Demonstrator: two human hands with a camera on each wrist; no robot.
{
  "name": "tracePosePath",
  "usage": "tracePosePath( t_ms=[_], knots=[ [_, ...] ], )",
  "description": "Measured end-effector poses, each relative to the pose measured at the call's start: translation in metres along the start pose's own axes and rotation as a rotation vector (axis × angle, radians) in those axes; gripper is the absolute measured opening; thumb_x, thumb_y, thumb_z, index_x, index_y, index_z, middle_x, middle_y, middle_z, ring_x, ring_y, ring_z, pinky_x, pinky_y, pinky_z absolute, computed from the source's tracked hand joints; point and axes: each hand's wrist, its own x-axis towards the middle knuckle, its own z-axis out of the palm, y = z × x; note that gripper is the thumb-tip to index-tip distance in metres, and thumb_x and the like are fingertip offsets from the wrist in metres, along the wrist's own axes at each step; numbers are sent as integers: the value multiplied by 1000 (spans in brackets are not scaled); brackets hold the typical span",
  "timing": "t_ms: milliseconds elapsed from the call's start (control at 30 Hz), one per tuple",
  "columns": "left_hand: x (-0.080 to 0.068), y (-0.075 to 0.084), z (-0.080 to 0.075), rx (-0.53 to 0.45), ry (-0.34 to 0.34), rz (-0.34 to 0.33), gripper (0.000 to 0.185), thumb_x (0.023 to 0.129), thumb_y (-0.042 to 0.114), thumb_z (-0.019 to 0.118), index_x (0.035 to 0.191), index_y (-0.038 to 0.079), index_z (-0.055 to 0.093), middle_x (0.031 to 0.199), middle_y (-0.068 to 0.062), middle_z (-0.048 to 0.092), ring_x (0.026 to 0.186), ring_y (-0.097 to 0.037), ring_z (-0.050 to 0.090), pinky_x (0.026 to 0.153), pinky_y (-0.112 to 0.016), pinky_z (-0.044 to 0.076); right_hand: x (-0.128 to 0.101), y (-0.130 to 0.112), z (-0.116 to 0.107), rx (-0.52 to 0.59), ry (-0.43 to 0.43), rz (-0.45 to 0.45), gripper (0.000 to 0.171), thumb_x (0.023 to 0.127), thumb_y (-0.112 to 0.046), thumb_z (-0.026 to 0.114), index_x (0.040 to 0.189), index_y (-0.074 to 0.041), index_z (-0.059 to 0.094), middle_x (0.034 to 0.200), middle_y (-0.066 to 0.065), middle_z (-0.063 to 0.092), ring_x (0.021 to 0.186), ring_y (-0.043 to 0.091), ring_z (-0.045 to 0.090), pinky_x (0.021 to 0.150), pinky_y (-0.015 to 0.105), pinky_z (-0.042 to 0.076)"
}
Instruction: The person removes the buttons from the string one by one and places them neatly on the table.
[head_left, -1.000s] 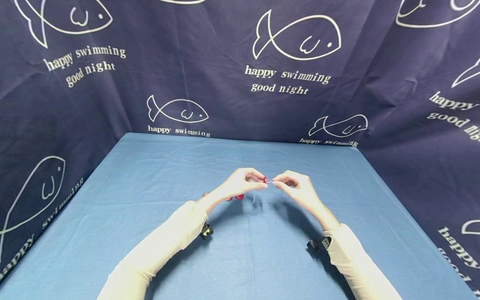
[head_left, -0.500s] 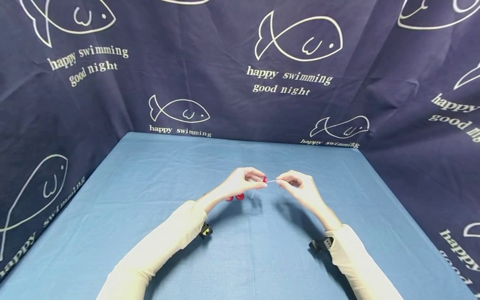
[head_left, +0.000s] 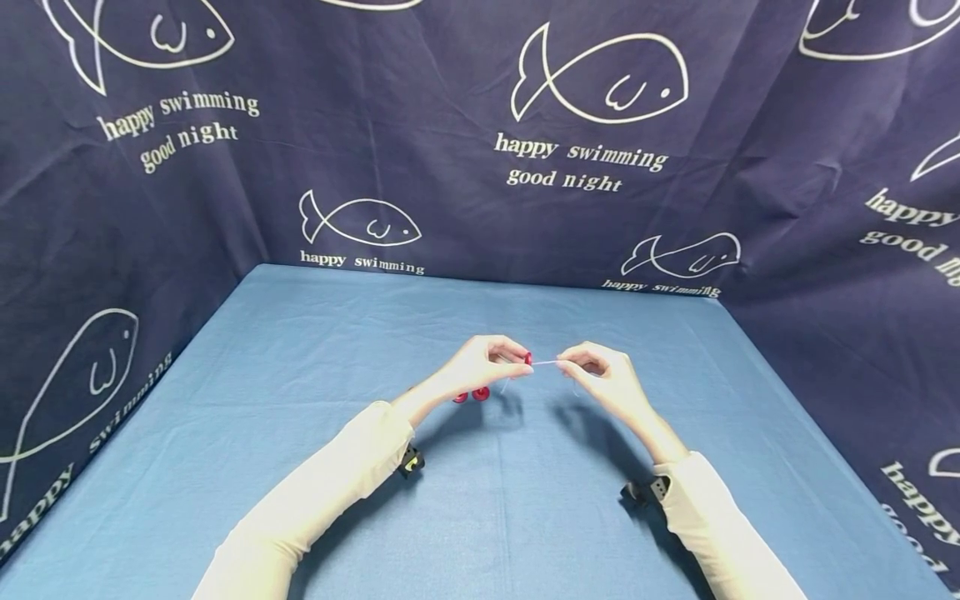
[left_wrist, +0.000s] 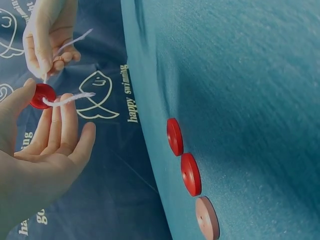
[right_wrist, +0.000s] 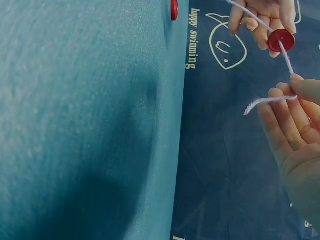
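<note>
Thumb and fingertips of my left hand [head_left: 483, 365] pinch a red button [left_wrist: 42, 96] by its edge, raised over the table. Through the button runs a whitish string [right_wrist: 286, 59], whose loose tail sticks out on the left hand's side. Just to the right, my right hand [head_left: 603, 375] pinches the string between thumb and forefinger, with a short end [right_wrist: 267, 101] hanging past the fingers. Between button and right hand the string looks straight. In the left wrist view, the left hand's other fingers spread loosely.
On the blue cloth-covered table [head_left: 480, 517] below the left hand lie two red buttons [left_wrist: 175, 137] and a pale pink button [left_wrist: 207, 218], in a row. A dark blue curtain [head_left: 450, 125] with white fish drawings stands behind and at both sides.
My right hand has moved slightly to the right, away from the left. More string shows between button and right hand, and the tail on the left side looks shorter.
</note>
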Motion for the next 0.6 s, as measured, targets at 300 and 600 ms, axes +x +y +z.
tracePosePath(
  t_ms=[300, 600],
  knots=[
    [0, -3, -1, 61, 25, -1, 33, 79, 34, 75, 108, 19, 68, 96, 3, 71, 86, -6, 65, 78, -27, 49, -2, 3, -1, -1, 18, 4, 8, 84, 1, 66, 90, 4, 68, 84, 17, 69, 70, 13, 65, 67, 18, 52],
    [-1, -6, -3, 40, 24, 0, 32, 80, 32, 74, 108, 17, 68, 96, 1, 71, 84, -6, 66, 75, -25, 50, -2, 4, -2, -9, 31, 10, 9, 84, 2, 66, 91, 6, 68, 83, 19, 69, 70, 15, 65, 67, 17, 51]
  ],
)
